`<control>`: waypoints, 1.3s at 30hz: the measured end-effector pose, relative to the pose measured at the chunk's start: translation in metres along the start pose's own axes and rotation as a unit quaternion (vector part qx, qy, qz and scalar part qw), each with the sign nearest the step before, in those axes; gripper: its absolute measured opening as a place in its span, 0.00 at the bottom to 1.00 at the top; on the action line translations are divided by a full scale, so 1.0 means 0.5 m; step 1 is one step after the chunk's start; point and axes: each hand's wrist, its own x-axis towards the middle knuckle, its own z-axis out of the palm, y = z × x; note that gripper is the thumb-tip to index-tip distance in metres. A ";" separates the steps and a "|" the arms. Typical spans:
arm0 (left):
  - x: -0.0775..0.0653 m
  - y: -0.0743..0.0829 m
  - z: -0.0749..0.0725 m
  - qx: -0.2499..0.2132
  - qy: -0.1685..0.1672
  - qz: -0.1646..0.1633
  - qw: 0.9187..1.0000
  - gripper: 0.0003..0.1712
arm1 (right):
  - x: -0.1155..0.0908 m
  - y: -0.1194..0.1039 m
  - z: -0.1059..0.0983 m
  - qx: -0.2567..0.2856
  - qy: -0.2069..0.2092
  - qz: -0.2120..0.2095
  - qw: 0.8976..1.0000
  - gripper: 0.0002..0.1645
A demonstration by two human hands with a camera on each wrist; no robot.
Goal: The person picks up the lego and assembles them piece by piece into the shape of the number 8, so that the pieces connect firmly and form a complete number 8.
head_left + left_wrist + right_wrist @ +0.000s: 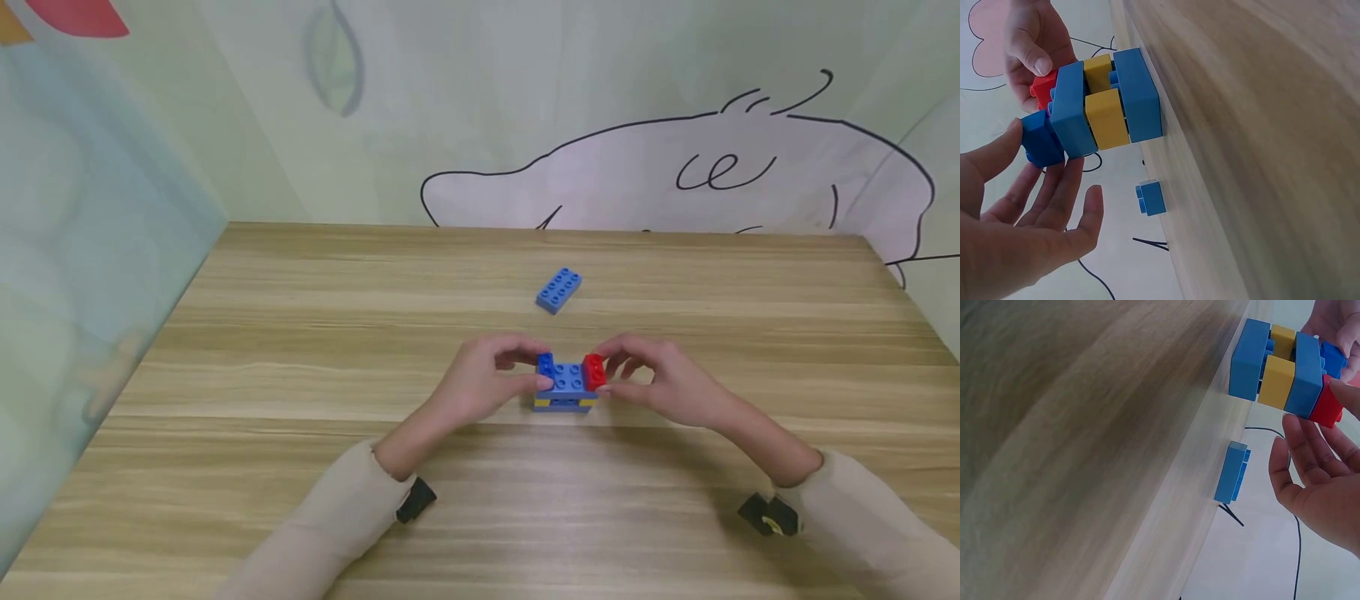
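Observation:
A small stack of toy building bricks stands on the wooden table, with a light blue brick (567,379) over two yellow bricks (1107,119) and another light blue brick (1139,97) at the bottom. On the stack's left end, my left hand (480,379) pinches a dark blue brick (1042,139) between thumb and fingers. At the opposite end my right hand (663,379) pinches a red brick (1327,403), its thumb on the near side and fingertips on the far side. Both end bricks sit on top of the upper light blue brick.
Behind the stack, a loose light blue brick (558,290) lies studs up on the table (337,333). A wall with line drawings (637,175) rises at the table's far edge. Dark wrist devices (416,500) hang at both sleeves.

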 end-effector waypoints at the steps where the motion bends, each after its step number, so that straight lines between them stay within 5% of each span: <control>1: 0.000 0.000 0.000 0.000 0.001 -0.002 1.000 0.21 | 0.000 -0.001 0.000 -0.001 0.000 0.001 1.000 0.22; 27: 0.002 -0.002 0.007 0.005 0.011 0.006 1.000 0.19 | 0.002 -0.003 0.003 0.007 0.004 0.001 1.000 0.21; 39: 0.001 -0.003 0.008 0.004 0.016 0.003 1.000 0.19 | 0.028 0.031 -0.041 0.087 -0.084 0.012 0.993 0.18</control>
